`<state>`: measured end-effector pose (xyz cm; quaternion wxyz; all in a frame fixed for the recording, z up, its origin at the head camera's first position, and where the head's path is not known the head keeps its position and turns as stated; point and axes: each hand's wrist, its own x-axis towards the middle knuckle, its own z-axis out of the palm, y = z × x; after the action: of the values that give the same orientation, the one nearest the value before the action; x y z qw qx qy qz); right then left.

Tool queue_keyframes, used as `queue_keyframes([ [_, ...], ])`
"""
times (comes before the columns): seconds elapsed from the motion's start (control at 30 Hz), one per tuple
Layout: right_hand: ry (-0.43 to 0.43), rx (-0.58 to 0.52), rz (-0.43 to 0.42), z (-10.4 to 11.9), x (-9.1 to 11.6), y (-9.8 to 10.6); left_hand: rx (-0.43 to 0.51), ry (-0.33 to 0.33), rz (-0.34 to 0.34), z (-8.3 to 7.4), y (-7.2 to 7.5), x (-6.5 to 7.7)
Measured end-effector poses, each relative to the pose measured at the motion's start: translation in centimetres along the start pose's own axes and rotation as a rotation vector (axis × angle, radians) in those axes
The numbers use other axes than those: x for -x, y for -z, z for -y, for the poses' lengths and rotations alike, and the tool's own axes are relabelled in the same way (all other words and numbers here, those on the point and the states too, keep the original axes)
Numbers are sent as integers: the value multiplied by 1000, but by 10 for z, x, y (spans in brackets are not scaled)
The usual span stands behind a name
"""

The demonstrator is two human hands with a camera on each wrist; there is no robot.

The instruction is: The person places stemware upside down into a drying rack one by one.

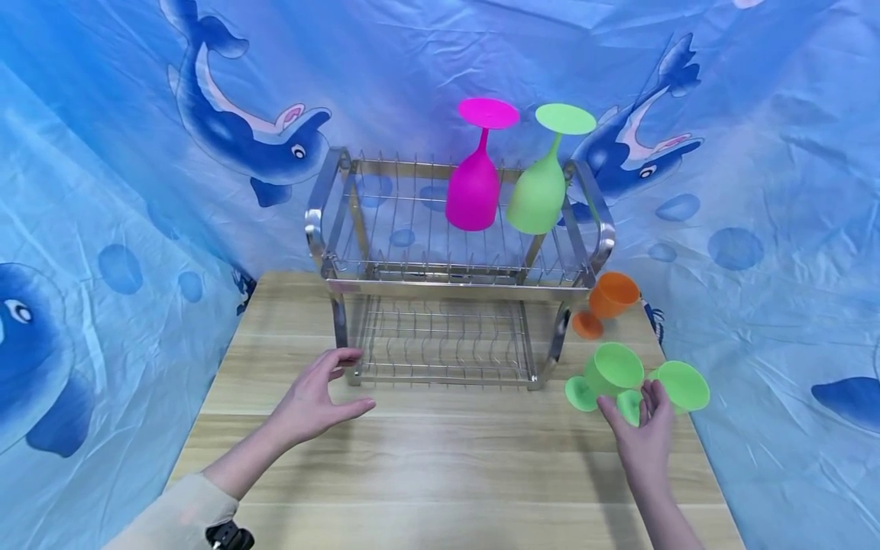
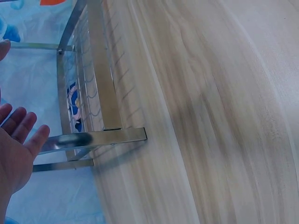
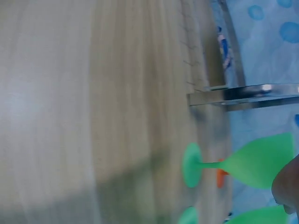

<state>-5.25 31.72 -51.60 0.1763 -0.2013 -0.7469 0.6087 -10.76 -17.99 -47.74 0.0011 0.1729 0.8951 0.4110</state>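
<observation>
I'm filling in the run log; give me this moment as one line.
left hand: open, at dish rack front leg | right hand: open, reaching two green goblets on table | rack top: pink goblet, green goblet, both inverted

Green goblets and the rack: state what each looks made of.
Green goblets: matte, opaque, evenly coloured, with no glare, so probably silicone or soft plastic. Rack: polished metal, likely stainless steel or chrome, judging by mirror-like highlights on its frame and thin wires.

Wrist views motion-blurred, right hand (image 3: 286, 185) cut by edge
</observation>
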Motion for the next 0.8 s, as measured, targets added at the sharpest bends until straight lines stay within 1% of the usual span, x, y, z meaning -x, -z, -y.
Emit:
queue_keyframes([
  [0.17, -42, 28, -2, -15, -1, -3, 6, 2, -5, 2, -1, 1],
  [0.37, -92, 7, 13, -32, -9, -7, 19, 13, -8, 2, -2, 3],
  [0.57, -122, -9, 9, -39, -21, -11, 31, 22, -4, 0, -3, 4],
  [0.8, -149, -1, -16, -45, -29, -17, 17, 30, -22, 0, 1, 9],
])
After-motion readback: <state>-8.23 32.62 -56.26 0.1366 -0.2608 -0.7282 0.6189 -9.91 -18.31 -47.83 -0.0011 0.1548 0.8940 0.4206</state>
